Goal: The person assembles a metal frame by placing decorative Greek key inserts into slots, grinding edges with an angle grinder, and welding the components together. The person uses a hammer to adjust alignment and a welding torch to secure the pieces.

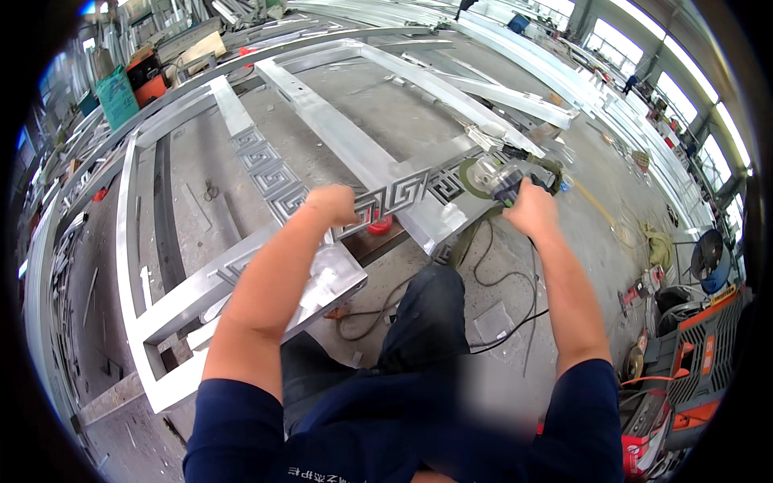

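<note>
My left hand is closed on a grey metal strip with a Greek-key pattern, which slants up to the right across the frame's near side. In my right hand is an angle grinder, its round disc beside the strip's right end. Whether the disc touches the metal I cannot tell. Beneath both lies a large silver metal frame with long bars. A second Greek-key strip runs along one of its bars, left of my left hand. A small red round object shows just under the held strip.
Dark cables trail over the concrete floor between my legs and the grinder. An orange and grey machine stands at the lower right, near a blue-rimmed fan. Long silver profiles lie at the back. A green bag is far left.
</note>
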